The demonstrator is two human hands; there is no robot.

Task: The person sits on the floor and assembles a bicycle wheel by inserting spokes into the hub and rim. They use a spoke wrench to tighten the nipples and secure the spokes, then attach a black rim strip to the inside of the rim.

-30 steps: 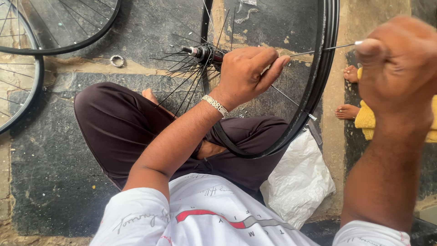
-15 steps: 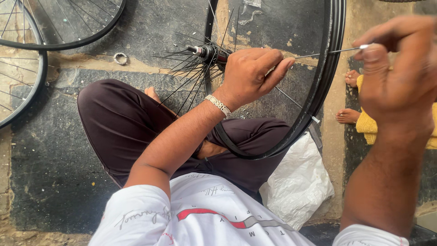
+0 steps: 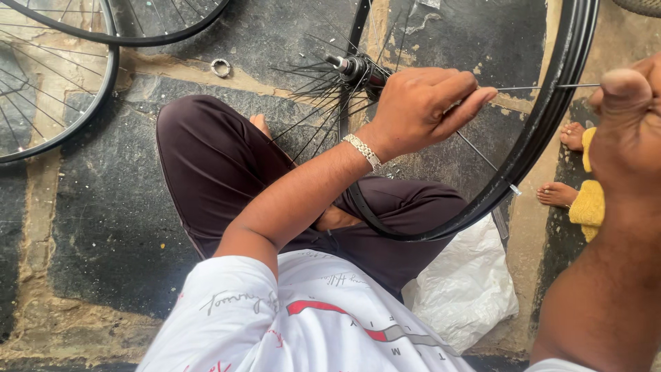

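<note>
The right hand (image 3: 630, 127) has dropped a little from half a second ago, its grip clamped on the outer end of a spoke (image 3: 533, 87) outside the black bicycle rim (image 3: 544, 124). Beyond, the left hand (image 3: 423, 107) pinches the same spoke inside the rim, just beside the hub (image 3: 358, 69); the wheel stands upright on the stone floor (image 3: 103, 227), so the lacing looks under way.

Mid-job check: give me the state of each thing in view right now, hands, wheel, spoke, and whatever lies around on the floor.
left hand: closed around a spoke near the hub.
right hand: pinching the spoke's end outside the rim.
spoke: passing through the rim, not seated.
black rim: upright, resting on the lap.
hub: loose spokes fanning out.
metal ring: lying flat on the floor.
white plastic bag: crumpled beside the leg.
spoked wheel: lying flat on the floor.
</note>
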